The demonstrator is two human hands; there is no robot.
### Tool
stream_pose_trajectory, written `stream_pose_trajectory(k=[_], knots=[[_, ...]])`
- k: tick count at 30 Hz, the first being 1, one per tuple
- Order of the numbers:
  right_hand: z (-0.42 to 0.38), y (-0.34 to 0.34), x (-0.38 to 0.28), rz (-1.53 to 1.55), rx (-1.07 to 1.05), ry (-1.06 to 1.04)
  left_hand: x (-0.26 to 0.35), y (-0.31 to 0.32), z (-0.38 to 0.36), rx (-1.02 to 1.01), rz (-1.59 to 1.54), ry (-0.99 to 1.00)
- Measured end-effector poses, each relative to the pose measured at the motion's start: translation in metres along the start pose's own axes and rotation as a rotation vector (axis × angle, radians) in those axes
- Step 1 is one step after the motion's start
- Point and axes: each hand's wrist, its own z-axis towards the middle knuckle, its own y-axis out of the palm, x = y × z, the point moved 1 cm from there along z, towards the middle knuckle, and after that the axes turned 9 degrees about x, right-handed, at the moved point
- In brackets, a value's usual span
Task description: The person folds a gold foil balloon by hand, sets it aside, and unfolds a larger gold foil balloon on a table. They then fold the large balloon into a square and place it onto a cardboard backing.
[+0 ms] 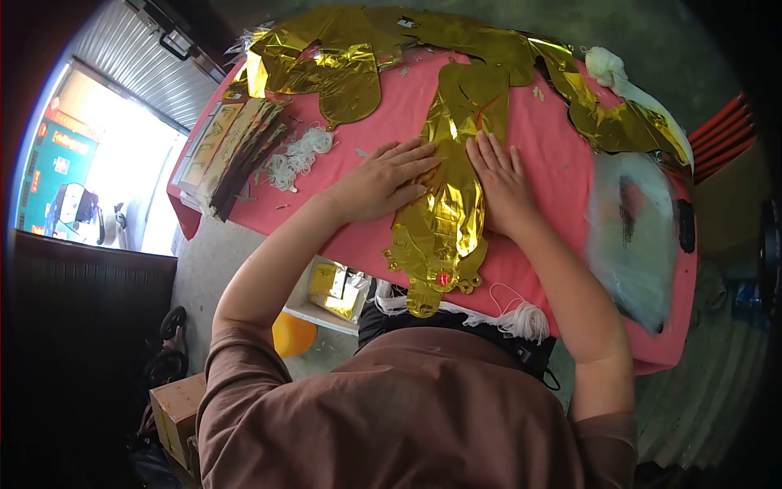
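Note:
A flat gold foil balloon (452, 179) lies lengthwise in front of me on the pink tablecloth (371, 236), its rounded, tabbed end with a small red mark hanging toward my body. My left hand (391, 179) rests flat on the balloon's left edge, fingers stretched out. On its right edge lies my right hand (501, 179), palm down with the fingers extended. Neither hand grips anything. More flat gold foil balloons (350, 94) are spread along the far side of the table.
White string (301, 155) lies in a tangle beside a stack of flat packets (232, 151) at the left. A clear plastic bag (631, 236) covers the table's right part. A string bundle (525, 322) hangs at the near edge. Below stands a white box (330, 293) with gold packets.

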Motion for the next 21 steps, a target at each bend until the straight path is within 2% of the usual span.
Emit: stream_pose_trajectory(k=[3,13,15,18,21], knots=[[0.0,0.002,0.001,-0.006,-0.004,-0.01,0.002,0.001,-0.002,-0.004,0.063,0.016],[0.003,0.005,0.007,0.007,-0.007,-0.006,0.0,-0.004,0.0,-0.02,-0.009,0.01],[0.005,0.003,0.008,0.237,-0.026,0.086,0.001,-0.004,0.0,-0.015,-0.025,-0.002],[0.007,-0.001,0.008,0.331,-0.03,0.135,-0.001,-0.003,0.0,-0.008,-0.042,0.011],[0.003,-0.01,0.0,0.194,-0.013,0.066,-0.001,-0.005,0.0,0.004,-0.052,0.011]])
